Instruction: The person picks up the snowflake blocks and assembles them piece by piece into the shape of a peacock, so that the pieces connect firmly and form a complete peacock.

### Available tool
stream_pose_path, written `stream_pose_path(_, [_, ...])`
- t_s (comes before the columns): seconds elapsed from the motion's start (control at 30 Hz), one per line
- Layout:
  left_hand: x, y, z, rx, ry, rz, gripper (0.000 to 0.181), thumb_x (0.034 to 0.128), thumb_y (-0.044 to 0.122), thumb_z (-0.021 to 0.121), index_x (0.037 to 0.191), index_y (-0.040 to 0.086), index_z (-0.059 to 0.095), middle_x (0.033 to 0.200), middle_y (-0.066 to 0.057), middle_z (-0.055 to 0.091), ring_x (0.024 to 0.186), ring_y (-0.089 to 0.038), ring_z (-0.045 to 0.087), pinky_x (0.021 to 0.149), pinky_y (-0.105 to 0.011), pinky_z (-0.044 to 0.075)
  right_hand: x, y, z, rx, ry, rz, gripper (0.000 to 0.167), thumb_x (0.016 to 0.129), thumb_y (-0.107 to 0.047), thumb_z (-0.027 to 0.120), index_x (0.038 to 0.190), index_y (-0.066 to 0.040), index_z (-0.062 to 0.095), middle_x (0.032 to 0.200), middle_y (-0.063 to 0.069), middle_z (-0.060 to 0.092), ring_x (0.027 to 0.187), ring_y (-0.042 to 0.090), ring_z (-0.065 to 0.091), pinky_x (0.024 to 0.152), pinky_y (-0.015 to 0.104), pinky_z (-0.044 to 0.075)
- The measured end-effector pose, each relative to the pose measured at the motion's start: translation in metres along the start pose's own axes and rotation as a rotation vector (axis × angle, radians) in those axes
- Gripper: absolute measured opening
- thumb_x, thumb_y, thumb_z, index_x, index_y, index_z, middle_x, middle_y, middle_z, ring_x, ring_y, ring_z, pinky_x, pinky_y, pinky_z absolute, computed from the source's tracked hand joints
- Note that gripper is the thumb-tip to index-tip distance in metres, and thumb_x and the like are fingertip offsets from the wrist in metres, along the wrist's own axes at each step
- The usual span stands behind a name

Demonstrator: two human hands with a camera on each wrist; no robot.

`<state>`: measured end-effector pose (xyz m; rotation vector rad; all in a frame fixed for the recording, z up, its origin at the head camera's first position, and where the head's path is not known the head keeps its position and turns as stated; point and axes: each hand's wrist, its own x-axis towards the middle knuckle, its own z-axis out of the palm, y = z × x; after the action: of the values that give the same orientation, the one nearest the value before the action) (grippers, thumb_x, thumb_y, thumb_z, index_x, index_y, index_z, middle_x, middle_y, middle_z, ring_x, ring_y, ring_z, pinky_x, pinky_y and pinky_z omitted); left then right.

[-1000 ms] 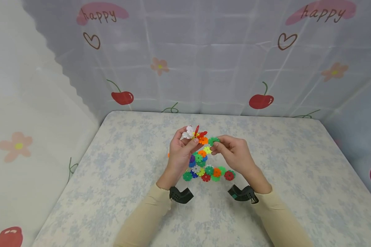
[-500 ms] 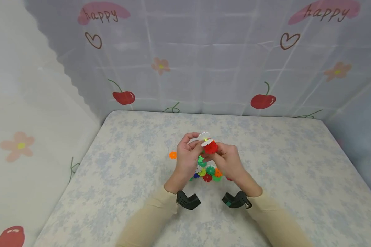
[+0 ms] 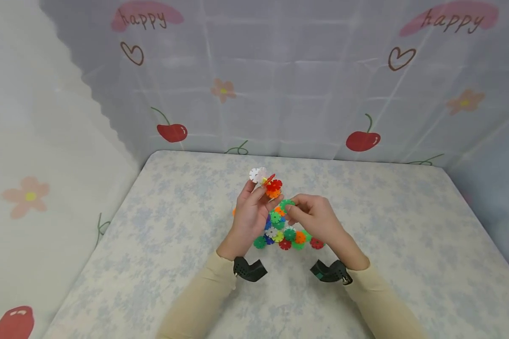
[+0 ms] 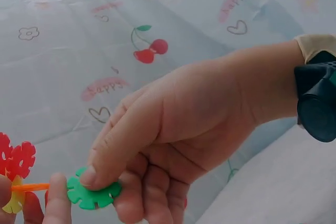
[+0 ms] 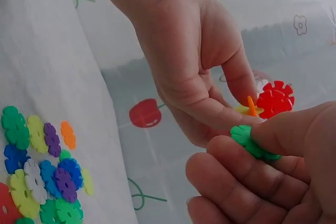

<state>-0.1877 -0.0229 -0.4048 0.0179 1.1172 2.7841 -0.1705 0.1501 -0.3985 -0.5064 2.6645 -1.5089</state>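
My left hand (image 3: 247, 216) holds up a joined cluster of toothed plastic snowflake discs. White discs (image 3: 255, 175) stand at its far left, red discs (image 3: 275, 184) at its right, and an orange disc (image 5: 251, 105) sits edge-on near my fingertips, with yellow partly hidden among them. Between thumb and forefinger, my right hand (image 3: 318, 214) pinches a single green snowflake disc (image 4: 92, 194). In the left wrist view this green disc lies close beside a left fingertip; whether they touch, I cannot tell. The orange disc and the green one are apart.
Several loose snowflake discs in mixed colours, among them a red disc (image 3: 285, 244) and a purple disc (image 5: 66, 184), lie on the pale patterned table (image 3: 174, 226) beneath my hands. A printed curtain (image 3: 275, 84) hangs behind the table's far edge.
My hands came together half a second ago, with the cluster turned, and have since drawn slightly apart. The cluster is now higher and farther left. The green disc remains in my right hand.
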Motion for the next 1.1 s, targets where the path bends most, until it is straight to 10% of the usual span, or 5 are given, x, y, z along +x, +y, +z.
stream_pose_path(0.33, [-0.0026,0.0025,-0.0002,-0.053,-0.027,-0.11,0.037,0.1071,0.004,0.036,0.144,0.008,0.037,0.147,-0.015,0.045,0.112,-0.018,0.067,0.101,-0.034,0.054,-0.0013,-0.0029,-0.0039,0.007,0.085,-0.078,0.014,0.1,-0.012,0.064,0.096,-0.001,0.073,0.079,0.01,0.074,0.069,0.018,0.072,0.072,0.027,0.058])
stream_pose_path(0.57, [-0.0045,0.0013,0.0017,-0.064,-0.046,-0.128,0.008,0.1068,0.004,0.045,0.11,0.012,0.047,0.109,-0.004,0.072,0.098,-0.015,0.075,0.09,-0.029,0.061,-0.0015,-0.0015,-0.004,0.058,0.207,-0.163,0.011,0.098,-0.005,0.064,0.097,0.002,0.073,0.078,0.017,0.074,0.064,0.01,0.071,0.066,0.025,0.058])
stream_pose_path(1.1, [-0.0049,0.006,-0.0013,0.072,-0.222,-0.023,0.054,0.1062,-0.005,0.031,0.159,-0.001,0.022,0.145,-0.015,0.048,0.11,-0.008,0.072,0.095,-0.023,0.057,-0.0042,-0.0069,-0.0088,0.051,0.207,-0.285,0.015,0.1,0.004,0.057,0.104,0.006,0.071,0.085,0.017,0.075,0.072,0.02,0.075,0.076,0.02,0.061])
